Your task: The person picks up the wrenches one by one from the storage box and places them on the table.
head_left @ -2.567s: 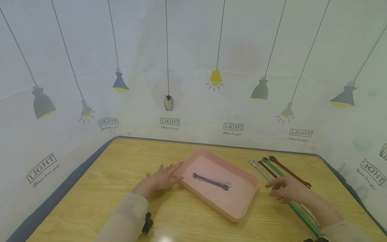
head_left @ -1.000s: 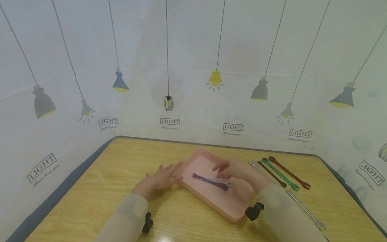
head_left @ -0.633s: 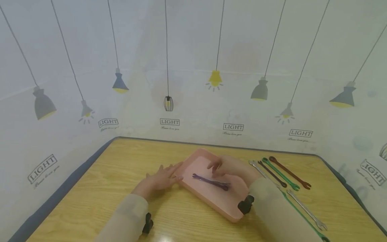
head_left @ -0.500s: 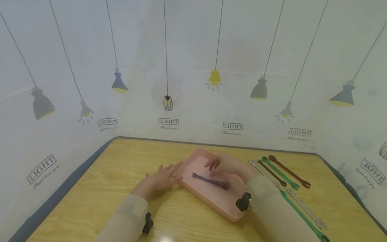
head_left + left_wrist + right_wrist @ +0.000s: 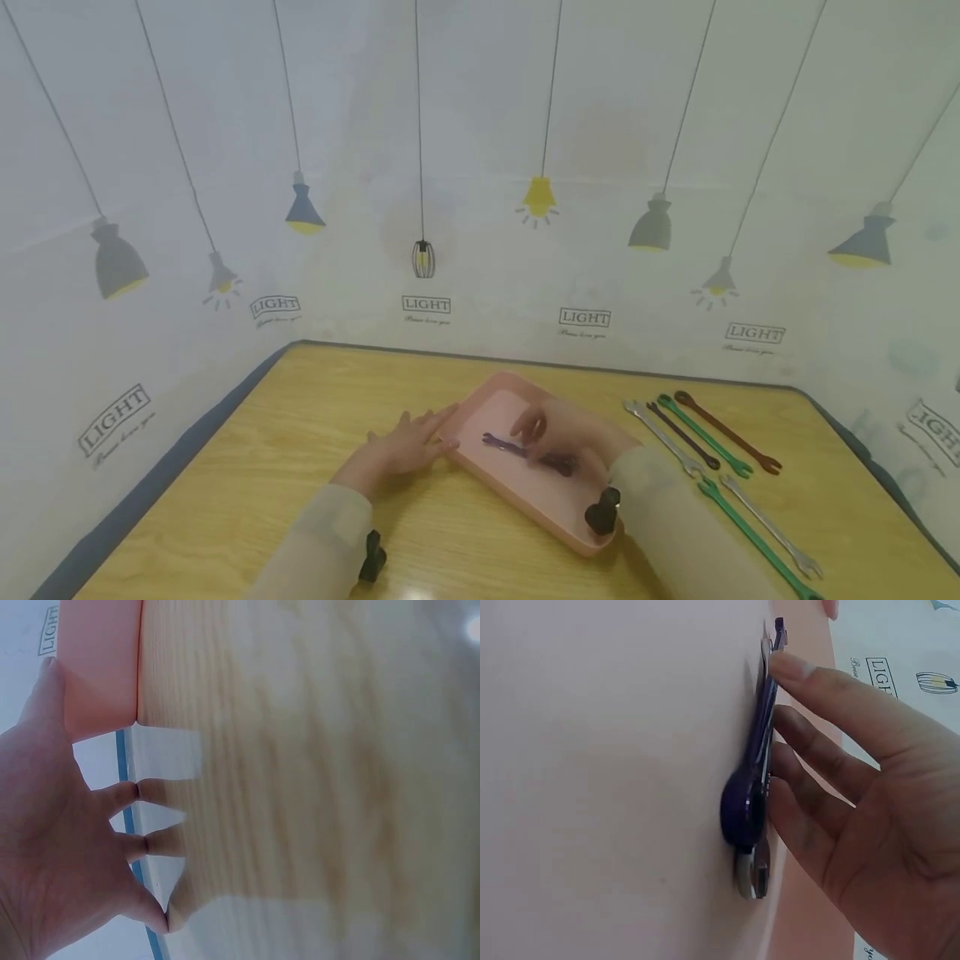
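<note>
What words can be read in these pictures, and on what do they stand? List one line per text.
"LIGHT": printed in boxes on the wall covering, repeated below the lamp drawings.
Small script under each "LIGHT": too blurred to read.
Tray, wrenches, table: no text visible.

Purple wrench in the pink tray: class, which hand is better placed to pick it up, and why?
The right hand: its fingers already touch the purple wrench inside the pink tray. The left hand lies flat on the table, touching only the tray's outer edge.
</note>
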`<state>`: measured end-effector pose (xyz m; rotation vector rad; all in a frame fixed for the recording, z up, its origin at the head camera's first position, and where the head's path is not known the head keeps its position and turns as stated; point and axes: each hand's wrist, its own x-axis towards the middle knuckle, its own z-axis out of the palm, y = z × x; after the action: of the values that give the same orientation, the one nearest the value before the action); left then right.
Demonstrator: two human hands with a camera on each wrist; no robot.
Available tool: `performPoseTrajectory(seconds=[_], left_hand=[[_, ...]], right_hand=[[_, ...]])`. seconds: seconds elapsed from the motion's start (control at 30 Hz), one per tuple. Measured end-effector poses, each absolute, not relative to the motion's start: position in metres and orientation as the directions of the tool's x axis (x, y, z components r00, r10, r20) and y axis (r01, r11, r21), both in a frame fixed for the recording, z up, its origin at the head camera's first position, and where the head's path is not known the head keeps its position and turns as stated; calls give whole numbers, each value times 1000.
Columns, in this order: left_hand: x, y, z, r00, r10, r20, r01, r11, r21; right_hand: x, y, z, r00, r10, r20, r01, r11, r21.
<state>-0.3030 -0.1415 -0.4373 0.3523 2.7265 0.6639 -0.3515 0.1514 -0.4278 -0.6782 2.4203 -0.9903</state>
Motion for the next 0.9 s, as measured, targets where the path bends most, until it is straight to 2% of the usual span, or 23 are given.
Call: performPoseTrajectory(seconds=[0.6,0.9], left_hand=[[-296,-140,-430,-920,304,-249,159,867,472],[-298,-141,-434,-922,298,-248,158,872,463]], right_hand=[[-354,150,-432,-742,-651,-162,-396,620,-677],[-350,152,-425,-743,-637,-206,-340,624,-704]])
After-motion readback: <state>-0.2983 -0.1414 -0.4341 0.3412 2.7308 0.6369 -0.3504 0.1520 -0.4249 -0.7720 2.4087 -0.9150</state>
